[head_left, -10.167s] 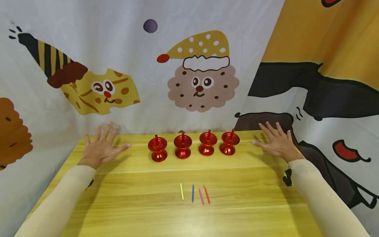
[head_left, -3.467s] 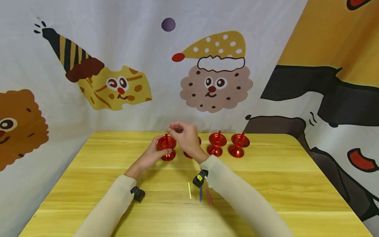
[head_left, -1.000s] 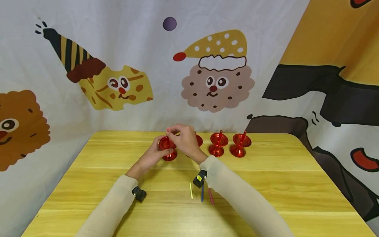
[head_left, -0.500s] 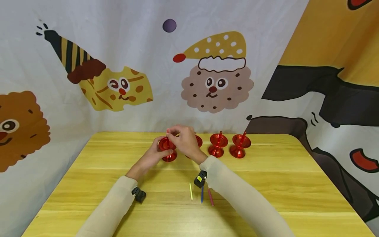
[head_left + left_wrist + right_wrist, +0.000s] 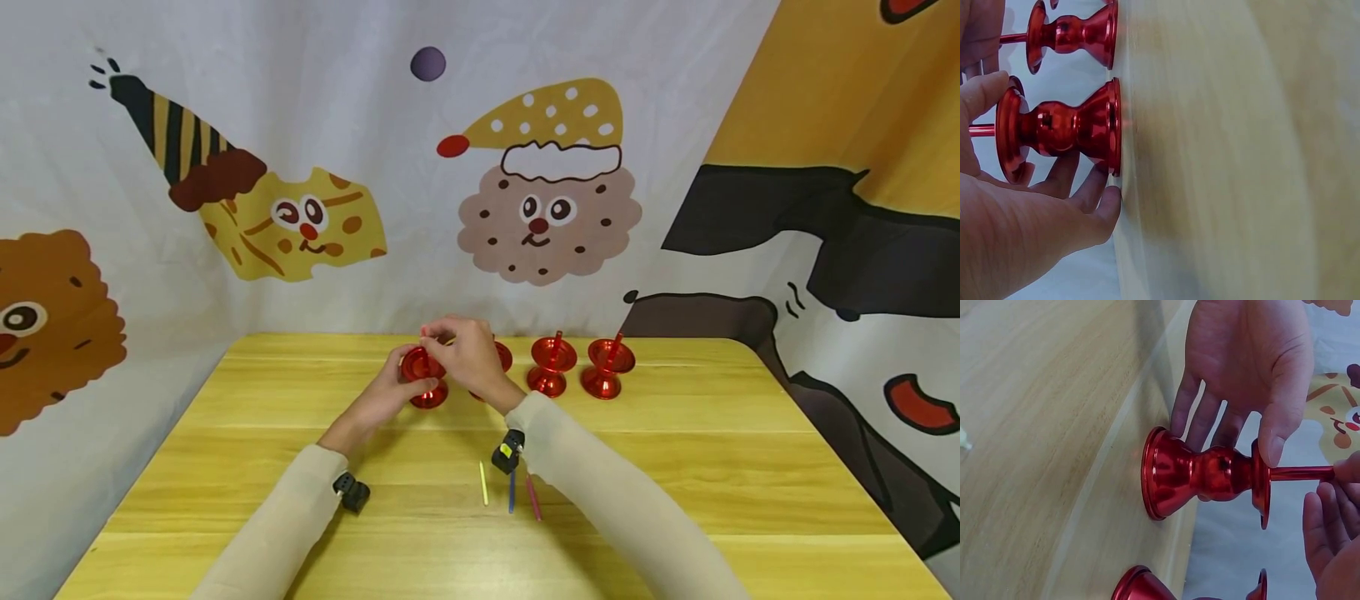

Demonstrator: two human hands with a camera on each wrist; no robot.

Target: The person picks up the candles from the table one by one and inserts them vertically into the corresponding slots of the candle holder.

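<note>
My left hand [image 5: 377, 397] holds the leftmost shiny red candle holder [image 5: 1060, 128], which stands upright on the table; the thumb presses its dish and the other fingers curl about the stem and base. A thin tube rises from the dish centre. Right above, my right hand [image 5: 468, 357] pinches a small red candle [image 5: 423, 332] at the tube's top. Most of the candle is hidden by the fingertips. In the right wrist view, the right fingertips [image 5: 1330, 478] meet the tube's end. A second red holder [image 5: 504, 357] is partly hidden behind the right hand.
Two more red holders [image 5: 553, 358] [image 5: 609, 358] stand to the right in the row. Nearer me lie a yellow candle [image 5: 483, 483], a blue candle [image 5: 512, 492] and a pink candle [image 5: 533, 498], beneath the right forearm's edge. A printed cloth [image 5: 337, 100] hangs behind the table.
Ten seconds ago both hands lay spread apart and the red candle was on the table. The left hand has since gripped the left holder; the right brought the candle down to its tube.
</note>
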